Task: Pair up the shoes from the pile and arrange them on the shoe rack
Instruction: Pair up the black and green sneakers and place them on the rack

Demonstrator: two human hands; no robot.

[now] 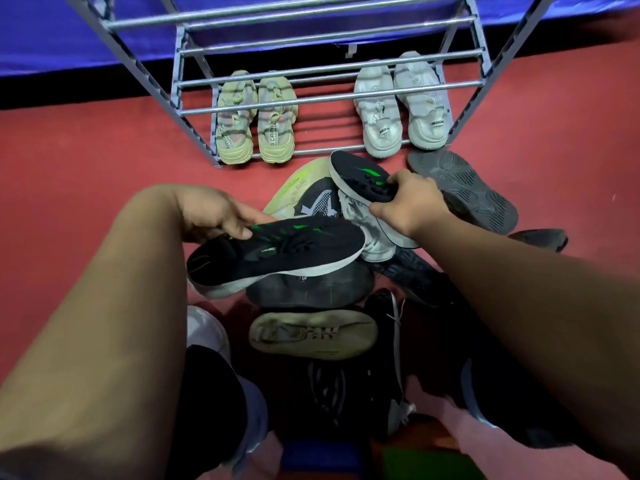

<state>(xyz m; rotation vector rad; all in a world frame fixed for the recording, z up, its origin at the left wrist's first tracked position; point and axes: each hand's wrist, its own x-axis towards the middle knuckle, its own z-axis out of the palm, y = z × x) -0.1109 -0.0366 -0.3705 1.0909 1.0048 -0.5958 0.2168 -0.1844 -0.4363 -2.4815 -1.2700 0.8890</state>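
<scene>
Both hands are busy with footwear: the left hand (214, 220), at centre left of the frame, curls its fingers over the upper of a black sneaker (277, 252) with green streaks and a white midsole, holding it on its side above the pile with the toe pointing right. At centre right, the right hand (410, 206) grips the heel end of a second black sneaker (356, 178) (same green marking, same white edge), whose toe points to the upper left, toward the rack. Under and around both lies the shoe pile (311, 289), running from the middle of the frame down to the lower centre. It includes a pale green shoe (298, 181), a white shoe (367, 226), a grey shoe (464, 188) lying sole-up at right, a beige sole (311, 334) facing up, and several dark shoes too shadowed to sort out. A metal shoe rack (329, 98) fills the upper centre, seen from above through its bars. On its lowest tier a yellow-beige pair (256, 123) stands at left and a white pair (401, 109) at right, well apart, heels toward the viewer. Everything sits on a red floor (86, 150), and a blue cloth (52, 29) runs across the top of the frame behind the rack.
</scene>
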